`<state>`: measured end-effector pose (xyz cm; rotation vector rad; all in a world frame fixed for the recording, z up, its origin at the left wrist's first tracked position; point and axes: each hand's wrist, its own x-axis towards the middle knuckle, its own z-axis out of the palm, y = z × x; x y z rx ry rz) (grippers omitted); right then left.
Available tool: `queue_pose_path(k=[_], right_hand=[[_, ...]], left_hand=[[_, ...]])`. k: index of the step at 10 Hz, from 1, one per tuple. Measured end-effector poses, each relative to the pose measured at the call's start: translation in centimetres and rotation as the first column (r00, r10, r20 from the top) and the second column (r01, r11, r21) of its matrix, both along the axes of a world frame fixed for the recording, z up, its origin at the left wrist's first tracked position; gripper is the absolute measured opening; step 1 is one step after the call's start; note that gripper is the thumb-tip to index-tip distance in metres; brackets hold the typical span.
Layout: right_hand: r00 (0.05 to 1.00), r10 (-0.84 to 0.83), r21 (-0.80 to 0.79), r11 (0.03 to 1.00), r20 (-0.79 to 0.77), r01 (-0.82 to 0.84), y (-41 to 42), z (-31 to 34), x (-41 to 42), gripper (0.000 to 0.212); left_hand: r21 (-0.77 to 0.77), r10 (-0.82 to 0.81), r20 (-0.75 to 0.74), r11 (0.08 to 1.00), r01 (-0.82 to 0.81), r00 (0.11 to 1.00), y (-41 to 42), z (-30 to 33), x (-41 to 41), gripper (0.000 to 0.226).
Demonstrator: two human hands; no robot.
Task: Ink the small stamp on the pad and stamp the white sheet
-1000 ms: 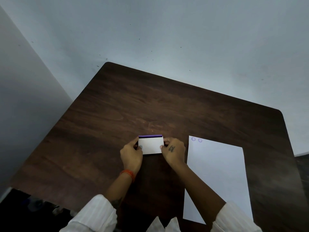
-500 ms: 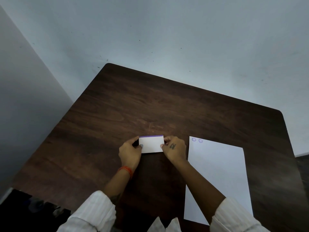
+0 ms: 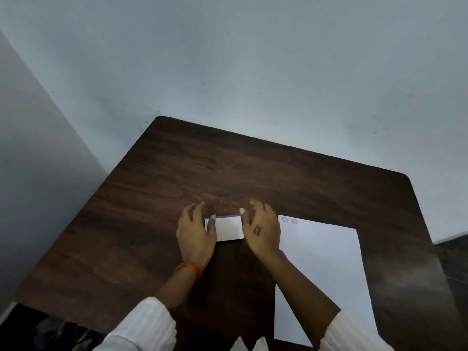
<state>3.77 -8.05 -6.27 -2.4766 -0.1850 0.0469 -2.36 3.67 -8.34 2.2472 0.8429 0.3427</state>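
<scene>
We see the ink pad (image 3: 228,228), a flat white rectangular case with a thin purple far edge, lying closed on the dark wood-grain surface (image 3: 152,198). Our left hand (image 3: 195,234) and right hand (image 3: 262,230) flank its short sides, fingers spread loosely, thumbs touching its corners, gripping nothing. Just right of the pad lies the smooth white sheet (image 3: 321,269), two small round purple stamp marks (image 3: 289,220) in its far corner.
</scene>
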Motion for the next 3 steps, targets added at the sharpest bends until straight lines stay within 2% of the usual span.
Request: queue_pose_path(k=[1,2,3], right_hand=[[1.000,0.026,0.016,1.000,0.015,-0.027,-0.7,0.7,0.1,0.048],[0.991,0.064,-0.030,0.998,0.115,-0.061,-1.9,1.6,1.1,0.055],[0.967,0.035,-0.082,0.997,0.254,-0.015,-3.3,3.4,2.9,0.061]], left_hand=[[0.145,-0.186,0.012,0.973,0.182,0.983,-1.0,1.2,1.2,0.055],[0.304,-0.331,-0.015,0.897,0.320,0.943,-1.7,2.1,3.3,0.065],[0.360,-0.408,0.030,0.856,0.371,0.912,-3.0,4.6,6.0,0.076]])
